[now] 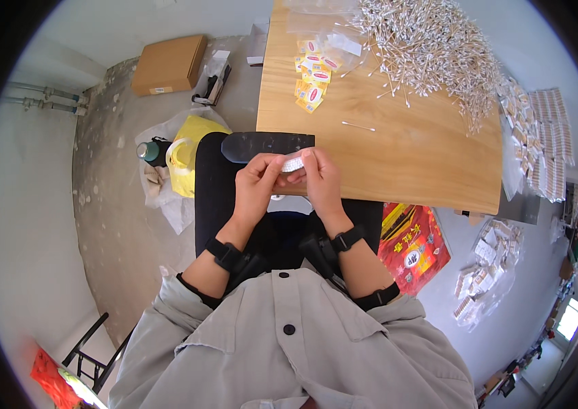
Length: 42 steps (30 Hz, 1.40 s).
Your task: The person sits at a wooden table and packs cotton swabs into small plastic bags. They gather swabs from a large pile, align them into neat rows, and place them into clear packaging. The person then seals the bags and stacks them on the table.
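Note:
Between my two hands, at the near edge of the wooden table (398, 178), is a small bundle of cotton swabs (293, 164), its white tips facing up. A clear wrapper seems to be around it, though this is hard to make out. My left hand (255, 180) pinches the bundle's left end, and my right hand (323, 180) closes on its right end. Both hands' fingers are partly hidden behind the bundle. Farther off on the tabletop lie a single cotton swab (358, 126), several yellow cards (312, 76) and a large loose heap of cotton swabs (432, 51).
A black board (261, 146) juts out at the table's left edge. Clear plastic bags (323, 22) lie at the back. Packed swabs (551, 129) are stacked to the right, and more packs (490, 266) rest lower down. On the left floor are a yellow bag (190, 153) and a cardboard box (169, 65).

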{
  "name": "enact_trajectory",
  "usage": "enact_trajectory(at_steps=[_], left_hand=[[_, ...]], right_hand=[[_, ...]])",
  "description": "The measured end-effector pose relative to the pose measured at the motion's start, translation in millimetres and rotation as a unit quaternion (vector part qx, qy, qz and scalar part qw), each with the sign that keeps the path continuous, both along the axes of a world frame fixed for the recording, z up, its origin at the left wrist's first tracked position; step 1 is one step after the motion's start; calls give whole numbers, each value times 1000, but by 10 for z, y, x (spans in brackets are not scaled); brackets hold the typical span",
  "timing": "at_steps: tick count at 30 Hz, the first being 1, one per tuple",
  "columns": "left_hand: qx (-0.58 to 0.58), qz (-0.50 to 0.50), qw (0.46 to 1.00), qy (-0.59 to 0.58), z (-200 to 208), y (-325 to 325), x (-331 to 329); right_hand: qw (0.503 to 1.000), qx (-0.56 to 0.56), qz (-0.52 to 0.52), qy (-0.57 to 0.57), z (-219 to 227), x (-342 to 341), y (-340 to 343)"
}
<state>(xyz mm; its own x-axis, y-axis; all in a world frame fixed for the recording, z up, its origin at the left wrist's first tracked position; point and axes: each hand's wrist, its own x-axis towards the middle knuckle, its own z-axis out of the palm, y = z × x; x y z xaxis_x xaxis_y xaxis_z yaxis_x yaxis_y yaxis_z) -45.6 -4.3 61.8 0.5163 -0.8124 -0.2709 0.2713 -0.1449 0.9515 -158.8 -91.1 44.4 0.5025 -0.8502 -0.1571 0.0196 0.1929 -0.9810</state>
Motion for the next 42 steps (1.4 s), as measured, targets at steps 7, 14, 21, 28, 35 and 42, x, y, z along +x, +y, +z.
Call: enact_trajectory(at_steps=[7, 14, 21, 28, 35, 42], left_hand=[[5, -8, 976, -216, 121, 5, -42], [6, -24, 974, -226, 136, -1, -22], [-14, 4, 1000, -27, -29, -11, -3], [72, -9, 993, 88, 56, -50, 56], [-28, -53, 925, -376, 385, 35, -75], [4, -67, 921, -384, 289, 28, 13]], right_hand=[[1000, 21, -13, 0, 92, 13, 21], [999, -47, -14, 10, 34, 12, 6], [1000, 27, -3, -15, 110, 22, 56], [1000, 16, -4, -14, -55, 31, 24], [995, -78, -34, 51, -9, 78, 3], [992, 97, 23, 78, 331, -68, -121]])
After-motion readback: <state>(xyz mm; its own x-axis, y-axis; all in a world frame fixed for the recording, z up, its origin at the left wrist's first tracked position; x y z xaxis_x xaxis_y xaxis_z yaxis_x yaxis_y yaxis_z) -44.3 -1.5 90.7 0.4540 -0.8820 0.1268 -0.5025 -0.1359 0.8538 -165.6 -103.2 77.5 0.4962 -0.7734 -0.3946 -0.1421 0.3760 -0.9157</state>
